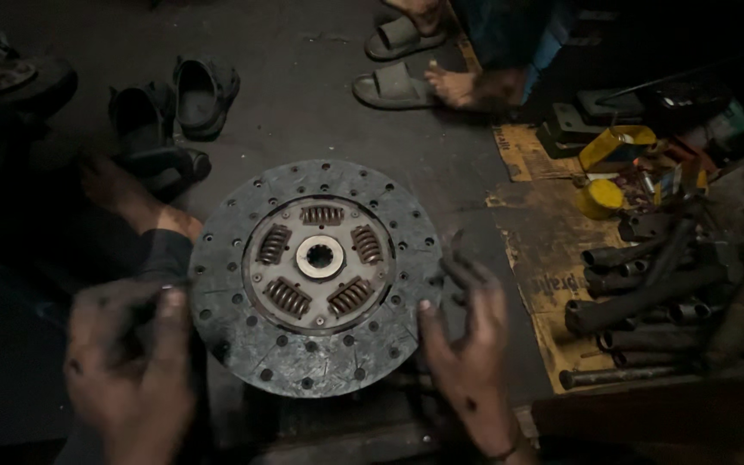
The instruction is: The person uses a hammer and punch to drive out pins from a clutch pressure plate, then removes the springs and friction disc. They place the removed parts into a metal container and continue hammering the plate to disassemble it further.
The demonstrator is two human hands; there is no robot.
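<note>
A: In the head view, where does the clutch disc (319, 277) lie?

B: Flat on the dark floor (303, 95), between the person's two hands. The left hand (131, 362) is at its left rim, the right hand (467, 344) at its lower right rim.

A: And the fingers?

B: The left hand's fingers (170, 323) are curled, the thumb beside the disc's edge; whether they pinch the rim cannot be told in the dim light. The right hand's fingers (467, 271) are spread, the thumb tip touching the disc's edge.

A: How much room is around it?

B: Above the disc the floor lies open up to a pair of dark sandals (174, 108) at upper left and another person's feet in grey slides (398, 65) at the top. A bare foot (144, 207) lies close to the disc's upper left edge. To the right, a worn yellow board (544, 258) begins just beside the disc.

A: Materials and shapes?

B: The disc is round, with a grey, rough friction ring dotted with rivet holes, a metal centre plate carrying five coil springs, and a splined hub hole in the middle. On the board lie dark, greasy metal tubes (647, 297) stacked side by side, and a yellow tool (604, 168) farther up.
</note>
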